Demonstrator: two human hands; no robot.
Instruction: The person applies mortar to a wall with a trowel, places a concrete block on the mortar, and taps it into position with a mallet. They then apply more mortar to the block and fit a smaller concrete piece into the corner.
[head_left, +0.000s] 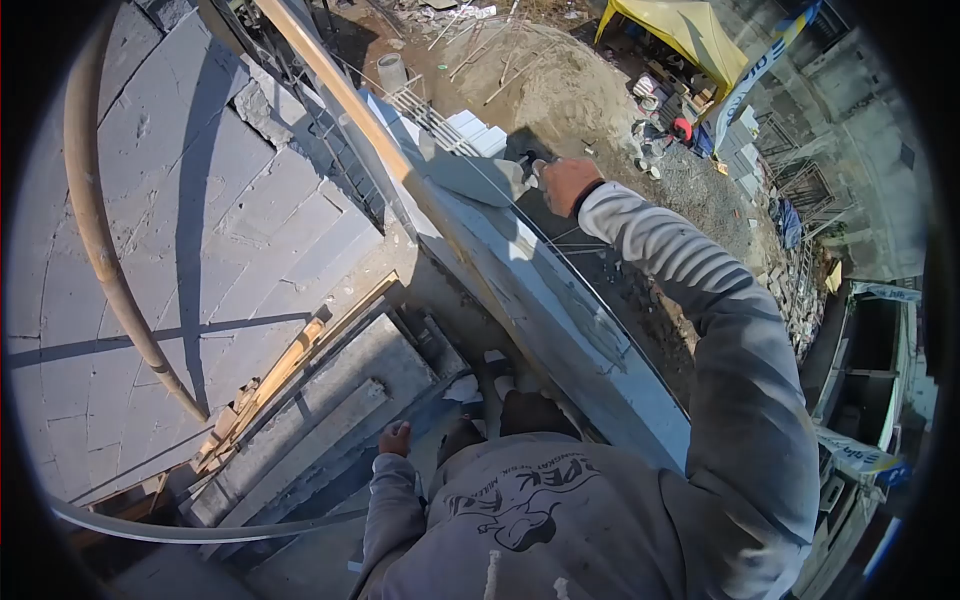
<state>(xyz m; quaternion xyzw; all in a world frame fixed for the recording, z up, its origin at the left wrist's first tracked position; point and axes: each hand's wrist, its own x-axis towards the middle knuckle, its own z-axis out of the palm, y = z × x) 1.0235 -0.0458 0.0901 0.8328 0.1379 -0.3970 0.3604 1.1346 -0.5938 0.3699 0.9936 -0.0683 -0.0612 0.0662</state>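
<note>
My right hand (568,186) is stretched out far forward and closed around the handle of a trowel. The trowel's broad grey blade (468,182) lies at the top of a narrow light-coloured wall (640,400), beside a wooden board. Grey mortar (590,325) is smeared along the wall's upper face. My left hand (395,438) is low by my side, near a long concrete slab, with its fingers curled and nothing visible in them.
The wooden board (340,90) rises along the wall's far end. At left, a curved-looking pole (95,215) crosses a surface of pale blocks (260,230). Concrete slabs (310,410) and wood strips lie beside me. Far below are a sand heap (550,85) and a yellow canopy (685,30).
</note>
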